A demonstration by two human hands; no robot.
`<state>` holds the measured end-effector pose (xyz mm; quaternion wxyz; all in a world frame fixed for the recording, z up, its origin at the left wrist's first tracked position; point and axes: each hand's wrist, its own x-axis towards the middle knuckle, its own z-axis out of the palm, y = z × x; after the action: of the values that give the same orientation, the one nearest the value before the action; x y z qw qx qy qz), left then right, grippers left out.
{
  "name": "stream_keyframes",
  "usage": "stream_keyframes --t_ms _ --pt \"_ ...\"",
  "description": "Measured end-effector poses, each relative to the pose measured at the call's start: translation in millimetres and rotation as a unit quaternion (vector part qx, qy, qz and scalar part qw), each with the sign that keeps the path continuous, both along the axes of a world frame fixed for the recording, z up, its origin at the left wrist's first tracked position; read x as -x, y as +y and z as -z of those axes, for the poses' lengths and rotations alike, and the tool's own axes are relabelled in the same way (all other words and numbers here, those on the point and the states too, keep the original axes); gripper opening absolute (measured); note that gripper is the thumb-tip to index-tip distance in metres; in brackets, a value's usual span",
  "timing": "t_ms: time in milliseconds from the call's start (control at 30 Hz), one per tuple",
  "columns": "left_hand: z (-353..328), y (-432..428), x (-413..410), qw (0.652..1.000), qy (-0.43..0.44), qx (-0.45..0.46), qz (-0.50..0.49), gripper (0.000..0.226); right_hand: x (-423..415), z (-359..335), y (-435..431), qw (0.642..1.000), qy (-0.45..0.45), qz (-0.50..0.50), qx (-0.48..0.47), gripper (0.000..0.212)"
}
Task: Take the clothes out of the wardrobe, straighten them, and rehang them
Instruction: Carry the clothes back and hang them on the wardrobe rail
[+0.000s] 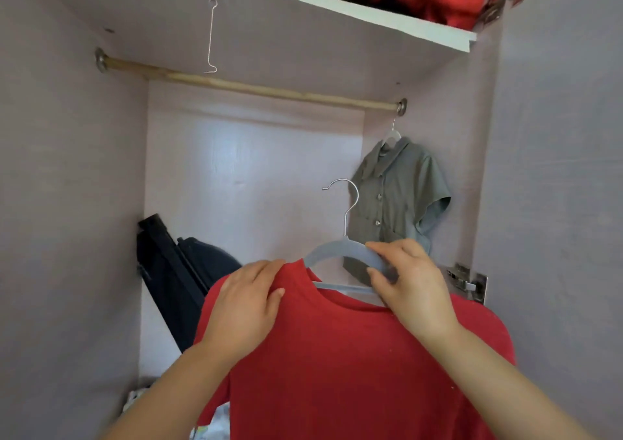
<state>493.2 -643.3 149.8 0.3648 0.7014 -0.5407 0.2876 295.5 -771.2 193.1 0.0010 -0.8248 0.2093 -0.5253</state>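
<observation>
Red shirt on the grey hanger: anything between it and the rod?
Nothing visible. Above the red shirt, the space from the grey hanger up to the rod is open, and the rod's middle is bare. A green shirt hangs at its right end; a thin wire hook dangles near its left part.
</observation>
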Motion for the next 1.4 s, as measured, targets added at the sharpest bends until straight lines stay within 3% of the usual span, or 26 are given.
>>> stream_keyframes --t_ms 200,700,900,1100,1400 --pt "-37.4 -83.6 -57.4 1.0 0.001 0.017 0.024 0.04 -52.1 -36.0 -74.7 0.998 0.009 0.049 0.032 0.037" --pt "-149.4 -256.8 -175.0 0.992 -0.113 0.019 0.055 0.046 -131.6 -160.4 -227.5 0.958 0.029 0.273 0.09 0.035" --pt "-170.8 -288.6 -192.5 0.992 -0.116 0.035 0.043 0.046 -138.7 -215.8 -269.5 0.944 0.012 0.322 0.064 0.022" --pt "-182.7 -307.8 -204.7 0.989 -0.144 0.035 0.012 0.049 -157.8 -252.4 -302.0 0.936 0.012 0.347 0.062 0.034" --pt "-178.3 -322.0 -213.5 0.99 -0.137 0.02 -0.004 0.05 -184.2 -243.3 -327.6 0.926 0.072 0.372 0.003 0.025"
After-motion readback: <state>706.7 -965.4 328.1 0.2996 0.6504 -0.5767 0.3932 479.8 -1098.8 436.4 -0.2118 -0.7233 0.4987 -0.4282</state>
